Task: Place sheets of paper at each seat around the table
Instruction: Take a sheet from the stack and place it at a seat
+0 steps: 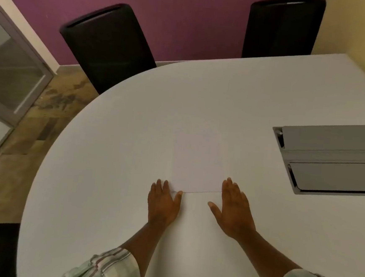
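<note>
A sheet of paper [198, 161] lies flat on the white table [133, 134], well in from its rounded edge, with a grey hatch [332, 159] set into the table off toward the right edge. The left hand [164, 200] and right hand [233, 210] lie palm-down at the sheet's near corners (fingers [228, 185] loosely spread, pinching nothing). Two black chairs [108, 47] stand along the far edge.

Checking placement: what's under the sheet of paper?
The sheet of paper lies flat on the white table. Both hands, left and right, rest at its near corners. Anything beneath it is covered.
</note>
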Motion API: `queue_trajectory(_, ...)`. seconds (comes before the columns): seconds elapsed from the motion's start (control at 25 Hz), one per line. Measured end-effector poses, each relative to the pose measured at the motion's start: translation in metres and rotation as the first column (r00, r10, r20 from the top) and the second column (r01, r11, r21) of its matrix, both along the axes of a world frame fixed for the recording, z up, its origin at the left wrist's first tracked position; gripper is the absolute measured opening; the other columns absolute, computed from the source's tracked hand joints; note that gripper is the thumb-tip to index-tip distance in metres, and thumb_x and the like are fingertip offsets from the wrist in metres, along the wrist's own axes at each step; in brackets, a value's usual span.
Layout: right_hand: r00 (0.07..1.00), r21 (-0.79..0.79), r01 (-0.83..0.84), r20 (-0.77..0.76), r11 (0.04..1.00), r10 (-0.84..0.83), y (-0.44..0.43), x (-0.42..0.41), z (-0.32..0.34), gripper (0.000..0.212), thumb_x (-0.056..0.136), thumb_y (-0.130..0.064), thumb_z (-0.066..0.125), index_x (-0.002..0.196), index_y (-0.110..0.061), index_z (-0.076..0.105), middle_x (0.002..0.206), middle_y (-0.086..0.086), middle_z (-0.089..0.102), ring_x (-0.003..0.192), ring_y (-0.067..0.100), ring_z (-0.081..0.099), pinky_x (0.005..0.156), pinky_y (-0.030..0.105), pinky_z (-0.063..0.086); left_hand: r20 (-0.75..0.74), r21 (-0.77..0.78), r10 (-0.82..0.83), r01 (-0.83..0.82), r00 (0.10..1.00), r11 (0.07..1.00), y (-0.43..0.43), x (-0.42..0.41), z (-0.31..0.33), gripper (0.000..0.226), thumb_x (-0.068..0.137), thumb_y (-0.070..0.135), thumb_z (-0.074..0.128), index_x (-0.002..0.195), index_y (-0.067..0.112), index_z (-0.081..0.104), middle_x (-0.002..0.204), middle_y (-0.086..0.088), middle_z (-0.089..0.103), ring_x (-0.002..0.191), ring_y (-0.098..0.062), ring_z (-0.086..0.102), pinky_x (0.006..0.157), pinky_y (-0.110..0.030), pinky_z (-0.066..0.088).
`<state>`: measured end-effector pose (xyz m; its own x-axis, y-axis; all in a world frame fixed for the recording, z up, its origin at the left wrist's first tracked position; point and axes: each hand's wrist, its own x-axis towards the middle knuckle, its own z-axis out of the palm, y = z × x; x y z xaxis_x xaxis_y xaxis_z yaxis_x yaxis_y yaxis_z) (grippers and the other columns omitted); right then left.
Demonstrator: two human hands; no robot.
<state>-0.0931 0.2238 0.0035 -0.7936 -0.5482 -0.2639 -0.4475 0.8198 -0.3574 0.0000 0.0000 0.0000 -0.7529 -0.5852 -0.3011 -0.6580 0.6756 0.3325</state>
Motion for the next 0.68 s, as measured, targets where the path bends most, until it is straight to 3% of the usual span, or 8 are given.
queue_trajectory(0.08, 1.000, -0.015, 0.019, 0.008, 1.000, -0.019, -0.010, -0.016, -0.015, 0.111, 0.083, -0.086, -0.012, 0.164, -0.009, -0.007, 0.172, 0.009, -0.011, 0.160, 0.031, -0.006, 0.129, 0.045, 0.011, -0.005, 0.011, 0.031, -0.031, 0.999, 0.999, -0.011, -0.017, -0.017, 0.078, 0.102, 0.066, 0.038, 0.155, 0.009, 0.041, 0.167, -0.022, 0.032, 0.155, -0.039, 0.027, 0.128, -0.048, 0.022)
queue_trajectory(0.24, 1.000, 0.081, -0.029, 0.005, 0.996, 0.029, -0.024, -0.032, -0.037, 0.119, 0.077, -0.087, -0.020, 0.164, -0.007, -0.003, 0.172, 0.012, -0.016, 0.159, 0.034, -0.012, 0.130, 0.048, 0.010, 0.011, 0.083, 0.114, -0.115, 0.993, 0.990, -0.011, -0.038, -0.024, 0.072, 0.102, 0.063, 0.044, 0.155, 0.015, 0.044, 0.173, -0.015, 0.021, 0.159, -0.037, 0.017, 0.128, -0.050, 0.022)
queue_trajectory(0.36, 0.999, 0.124, -0.048, 0.008, 0.991, 0.047, -0.029, -0.029, -0.047, 0.114, 0.079, -0.085, -0.019, 0.165, -0.012, -0.002, 0.172, 0.015, -0.016, 0.158, 0.038, -0.016, 0.129, 0.051, 0.000, -0.047, 0.160, 0.196, -0.186, 0.979, 0.969, -0.010, -0.044, -0.024, 0.068, 0.103, 0.061, 0.047, 0.157, 0.019, 0.044, 0.175, -0.010, 0.019, 0.162, -0.033, 0.012, 0.129, -0.051, 0.017)
queue_trajectory(0.44, 0.999, 0.134, -0.041, 0.028, 0.990, 0.038, -0.031, -0.028, -0.049, 0.109, 0.082, -0.084, -0.013, 0.165, -0.015, -0.004, 0.171, 0.014, -0.018, 0.157, 0.038, -0.019, 0.128, 0.052, -0.003, -0.084, 0.236, 0.267, -0.241, 0.960, 0.941, -0.013, -0.046, -0.025, 0.063, 0.104, 0.057, 0.050, 0.154, 0.019, 0.049, 0.172, -0.008, 0.028, 0.160, -0.031, 0.019, 0.130, -0.050, 0.019)
queue_trajectory(0.56, 0.998, 0.134, -0.054, 0.035, 0.989, 0.050, -0.029, -0.028, -0.051, 0.111, 0.078, -0.086, -0.016, 0.165, -0.017, -0.007, 0.170, 0.013, -0.023, 0.155, 0.038, -0.024, 0.127, 0.052, -0.007, -0.211, 0.338, 0.387, -0.305, 0.897, 0.891, -0.017, -0.050, -0.020, 0.039, 0.103, 0.048, 0.058, 0.129, 0.022, 0.070, 0.142, -0.004, 0.065, 0.136, -0.030, 0.057, 0.118, -0.053, 0.040)
queue_trajectory(0.68, 0.997, 0.120, -0.061, 0.055, 0.991, 0.055, -0.028, -0.030, -0.054, 0.115, 0.074, -0.088, -0.020, 0.165, -0.019, -0.009, 0.169, 0.011, -0.028, 0.154, 0.036, -0.028, 0.127, 0.052, -0.009, -0.247, 0.532, 0.533, -0.346, 0.809, 0.773, -0.030, -0.063, -0.006, 0.015, 0.099, 0.032, 0.063, 0.099, 0.024, 0.075, 0.103, 0.005, 0.077, 0.098, -0.022, 0.072, 0.092, -0.041, 0.057)
